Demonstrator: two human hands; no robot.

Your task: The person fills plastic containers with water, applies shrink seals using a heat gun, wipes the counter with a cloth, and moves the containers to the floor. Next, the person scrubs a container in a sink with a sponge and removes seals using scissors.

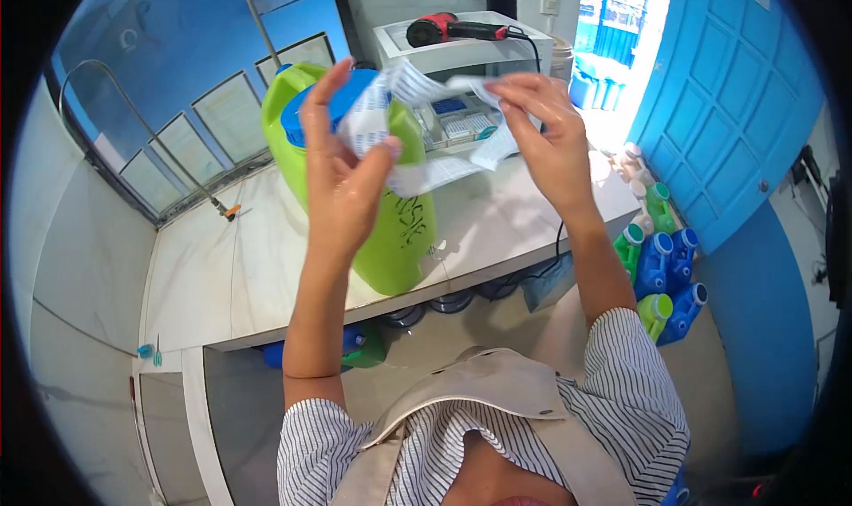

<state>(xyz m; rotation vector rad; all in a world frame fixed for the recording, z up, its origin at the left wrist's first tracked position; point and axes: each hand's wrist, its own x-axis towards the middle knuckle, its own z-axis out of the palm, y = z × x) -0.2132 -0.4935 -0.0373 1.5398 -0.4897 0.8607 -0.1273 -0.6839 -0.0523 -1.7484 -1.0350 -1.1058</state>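
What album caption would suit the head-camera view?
A printed white strip loops between left hand and right hand, before a green jug.

Looks bright overall, blown out to white at the open doorway (pixel 612 122); bows strongly toward black corners; smears with motion along the paper strip (pixel 444 174).
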